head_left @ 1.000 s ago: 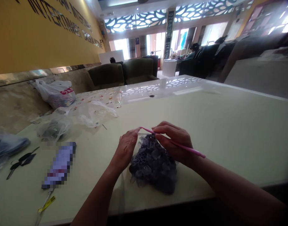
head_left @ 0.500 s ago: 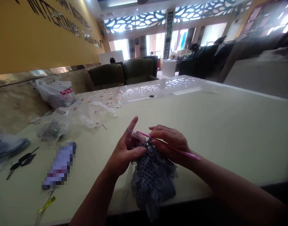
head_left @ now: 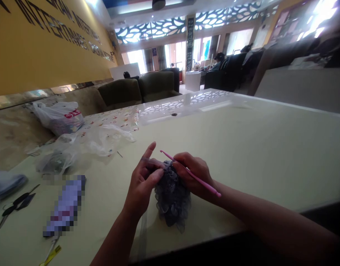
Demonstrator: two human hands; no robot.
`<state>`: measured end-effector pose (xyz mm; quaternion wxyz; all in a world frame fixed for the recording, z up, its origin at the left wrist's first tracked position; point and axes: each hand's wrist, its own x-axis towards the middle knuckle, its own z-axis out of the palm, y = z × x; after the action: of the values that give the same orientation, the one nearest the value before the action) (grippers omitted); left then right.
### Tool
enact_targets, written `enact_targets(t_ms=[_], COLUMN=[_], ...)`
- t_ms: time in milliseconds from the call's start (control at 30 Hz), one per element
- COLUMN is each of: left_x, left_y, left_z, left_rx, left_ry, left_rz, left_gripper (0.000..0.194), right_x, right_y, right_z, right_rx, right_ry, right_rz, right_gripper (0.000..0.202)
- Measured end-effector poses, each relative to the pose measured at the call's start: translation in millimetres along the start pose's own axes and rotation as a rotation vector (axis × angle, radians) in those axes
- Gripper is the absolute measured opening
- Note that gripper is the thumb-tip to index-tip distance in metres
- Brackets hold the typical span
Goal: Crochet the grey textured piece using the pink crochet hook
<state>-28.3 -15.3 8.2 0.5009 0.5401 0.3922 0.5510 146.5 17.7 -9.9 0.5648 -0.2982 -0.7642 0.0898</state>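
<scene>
A dark grey, ruffled crocheted piece (head_left: 174, 199) hangs between my hands over the table's near part. My left hand (head_left: 143, 181) pinches its upper left edge between thumb and fingers, with the index finger raised. A sheer grey ribbon (head_left: 142, 232) runs over that hand's fingers and also trails down beside the wrist. In my right hand (head_left: 196, 173) is a pink crochet hook (head_left: 199, 180), its tip pointing up and left above the piece, apart from it. The fingers of that hand also rest against the piece's upper right edge.
On the pale table (head_left: 255, 147), keys (head_left: 18, 203) and a blurred purple object (head_left: 66, 207) lie at left. Behind them are clear plastic bags (head_left: 103, 138) and a white carrier bag (head_left: 61, 118). Dark chairs (head_left: 158, 85) and seated people (head_left: 219, 61) are in the background.
The hook's tip has come away from the piece and points up more steeply. The piece has turned and lifted, showing more ruffles. My right fingers are curled more tightly. The view has shifted slightly.
</scene>
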Motion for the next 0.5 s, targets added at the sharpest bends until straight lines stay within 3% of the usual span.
enact_targets(t_ms=[67,200,500], left_x=[-0.3,-0.9,-0.7], left_y=[1.3,3.4,3.6], left_z=[3.2,6.0,-1.2], left_rx=[-0.002,0.04,0.059], left_ry=[0.029,0.003,-0.099], left_rz=[-0.035,-0.078,-0.113], left_gripper=[0.063,0.086,0.088], right_x=[-0.1,-0.1,1.7], right_y=[-1.0,-0.4,5.4], right_z=[-0.1,0.2,3.5], right_rx=[-0.03,-0.033,0.114], right_ry=[0.011,0.005,-0.038], right_rz=[-0.055,-0.089,0.121], right_gripper=[0.009,0.01,0.011])
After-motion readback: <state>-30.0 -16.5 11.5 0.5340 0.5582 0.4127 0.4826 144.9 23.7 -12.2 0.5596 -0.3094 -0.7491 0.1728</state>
